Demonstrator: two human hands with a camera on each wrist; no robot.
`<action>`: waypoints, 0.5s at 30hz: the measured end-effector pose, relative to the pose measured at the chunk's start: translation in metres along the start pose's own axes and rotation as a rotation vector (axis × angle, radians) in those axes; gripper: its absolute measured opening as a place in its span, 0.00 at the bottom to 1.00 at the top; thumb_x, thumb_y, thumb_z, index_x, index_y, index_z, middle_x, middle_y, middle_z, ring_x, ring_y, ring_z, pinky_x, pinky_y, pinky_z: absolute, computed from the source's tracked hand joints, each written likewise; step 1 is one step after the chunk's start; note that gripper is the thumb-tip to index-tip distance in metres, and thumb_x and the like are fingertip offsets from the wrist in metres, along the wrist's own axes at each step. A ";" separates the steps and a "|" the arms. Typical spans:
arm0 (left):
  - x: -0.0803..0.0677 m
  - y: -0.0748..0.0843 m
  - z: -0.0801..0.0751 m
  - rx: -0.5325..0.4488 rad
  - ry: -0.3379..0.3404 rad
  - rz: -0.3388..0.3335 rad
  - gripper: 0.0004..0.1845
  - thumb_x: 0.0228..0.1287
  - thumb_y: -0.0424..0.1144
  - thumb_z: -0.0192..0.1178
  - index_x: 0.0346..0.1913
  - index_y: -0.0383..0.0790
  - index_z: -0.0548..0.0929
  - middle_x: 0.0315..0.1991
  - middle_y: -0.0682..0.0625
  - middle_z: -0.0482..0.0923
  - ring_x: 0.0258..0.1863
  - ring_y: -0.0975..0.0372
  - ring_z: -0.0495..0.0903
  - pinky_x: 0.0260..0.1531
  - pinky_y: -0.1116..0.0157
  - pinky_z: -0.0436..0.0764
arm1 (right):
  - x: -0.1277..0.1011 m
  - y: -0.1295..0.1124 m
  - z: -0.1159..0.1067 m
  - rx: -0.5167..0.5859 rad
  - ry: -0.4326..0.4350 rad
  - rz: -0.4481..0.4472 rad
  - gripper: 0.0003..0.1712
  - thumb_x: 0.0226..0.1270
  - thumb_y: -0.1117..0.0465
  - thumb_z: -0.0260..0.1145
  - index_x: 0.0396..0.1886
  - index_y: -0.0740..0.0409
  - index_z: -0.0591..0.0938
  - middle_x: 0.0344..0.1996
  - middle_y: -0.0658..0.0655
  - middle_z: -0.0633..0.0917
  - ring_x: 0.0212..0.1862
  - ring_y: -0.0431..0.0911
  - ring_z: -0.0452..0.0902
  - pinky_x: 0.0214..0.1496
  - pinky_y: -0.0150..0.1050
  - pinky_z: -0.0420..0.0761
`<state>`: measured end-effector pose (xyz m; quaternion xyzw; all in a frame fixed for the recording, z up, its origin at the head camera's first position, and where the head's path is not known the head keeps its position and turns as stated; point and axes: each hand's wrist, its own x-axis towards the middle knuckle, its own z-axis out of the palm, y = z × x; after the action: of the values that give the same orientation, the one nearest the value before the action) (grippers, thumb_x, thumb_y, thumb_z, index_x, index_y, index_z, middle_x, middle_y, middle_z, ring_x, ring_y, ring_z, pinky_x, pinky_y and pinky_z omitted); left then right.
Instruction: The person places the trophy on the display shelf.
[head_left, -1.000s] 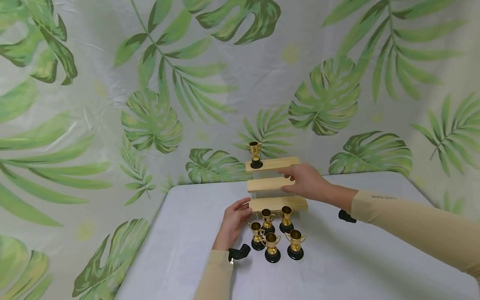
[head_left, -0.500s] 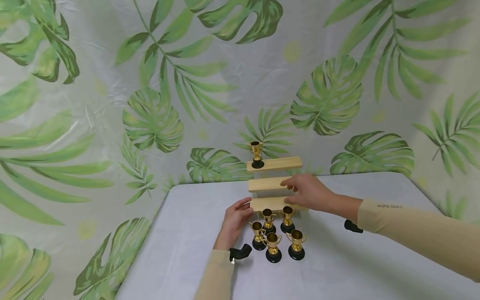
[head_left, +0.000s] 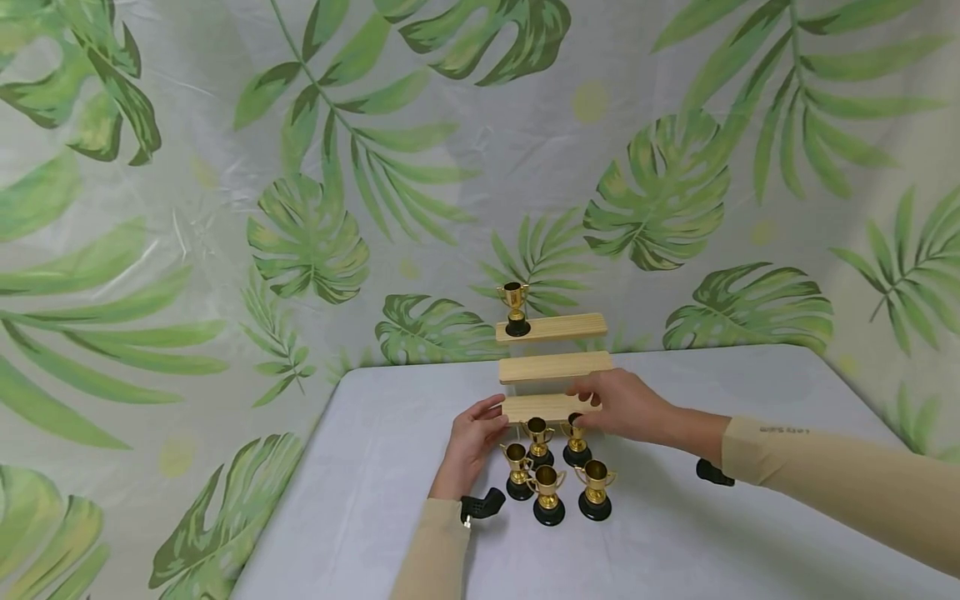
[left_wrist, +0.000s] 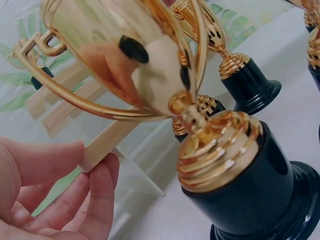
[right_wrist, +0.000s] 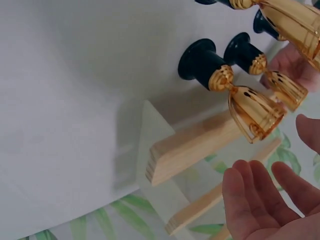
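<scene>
A three-tier display stand has light wooden shelves, and my left hand (head_left: 471, 437) pinches the left end of its lowest shelf (head_left: 546, 407). In the left wrist view, thumb and fingertips meet that board end (left_wrist: 102, 150). My right hand (head_left: 628, 407) hovers over the back right gold trophy cup (head_left: 577, 450), thumb and fingers apart. In the right wrist view the trophy (right_wrist: 255, 110) stands near the spread fingers (right_wrist: 250, 200), seemingly untouched. Another trophy (head_left: 515, 310) stands on the top shelf's left end.
Several more gold trophies with black bases stand on the white-covered table (head_left: 390, 467) before the stand, including a front right one (head_left: 596, 492) and a front middle one (head_left: 548, 496). The middle shelf (head_left: 555, 367) is bare. A leaf-print curtain (head_left: 420, 208) hangs behind.
My right hand has moved down from beside the upper shelves to the back right trophy. My left hand stays on the lowest shelf's end.
</scene>
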<state>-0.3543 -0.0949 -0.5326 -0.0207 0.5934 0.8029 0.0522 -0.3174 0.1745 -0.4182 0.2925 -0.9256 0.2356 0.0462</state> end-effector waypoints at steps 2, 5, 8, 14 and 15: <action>0.000 0.000 0.000 -0.001 0.000 0.001 0.27 0.62 0.21 0.64 0.65 0.30 0.77 0.56 0.36 0.80 0.48 0.55 0.84 0.51 0.60 0.82 | -0.001 0.001 0.003 0.011 -0.010 -0.006 0.24 0.55 0.56 0.80 0.52 0.55 0.87 0.37 0.48 0.86 0.40 0.49 0.83 0.38 0.40 0.82; 0.001 0.000 -0.001 0.001 0.003 0.000 0.27 0.62 0.22 0.64 0.65 0.30 0.77 0.55 0.36 0.80 0.48 0.55 0.84 0.51 0.60 0.82 | -0.002 0.002 0.006 0.018 -0.020 -0.006 0.24 0.54 0.56 0.80 0.52 0.56 0.87 0.37 0.49 0.87 0.39 0.47 0.83 0.37 0.39 0.82; 0.002 0.000 -0.002 -0.005 0.002 0.001 0.26 0.62 0.22 0.64 0.65 0.30 0.78 0.55 0.36 0.80 0.48 0.56 0.84 0.51 0.61 0.82 | -0.003 0.002 0.010 0.022 -0.032 0.002 0.24 0.54 0.56 0.81 0.51 0.56 0.87 0.37 0.49 0.87 0.38 0.46 0.83 0.36 0.38 0.82; 0.002 -0.001 -0.002 -0.007 -0.017 0.016 0.25 0.62 0.21 0.64 0.63 0.30 0.78 0.55 0.35 0.80 0.47 0.56 0.84 0.51 0.60 0.82 | -0.004 0.003 0.014 0.016 -0.043 0.016 0.23 0.54 0.57 0.81 0.50 0.56 0.87 0.36 0.48 0.86 0.36 0.43 0.82 0.34 0.36 0.80; 0.001 -0.001 -0.002 -0.008 -0.019 0.017 0.25 0.62 0.21 0.64 0.63 0.30 0.78 0.55 0.36 0.80 0.47 0.56 0.84 0.51 0.60 0.82 | -0.004 0.003 0.015 0.016 -0.043 0.016 0.23 0.54 0.57 0.81 0.50 0.57 0.87 0.35 0.48 0.86 0.35 0.43 0.81 0.34 0.35 0.80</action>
<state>-0.3557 -0.0962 -0.5340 -0.0083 0.5897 0.8060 0.0511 -0.3151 0.1715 -0.4334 0.2906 -0.9267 0.2371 0.0221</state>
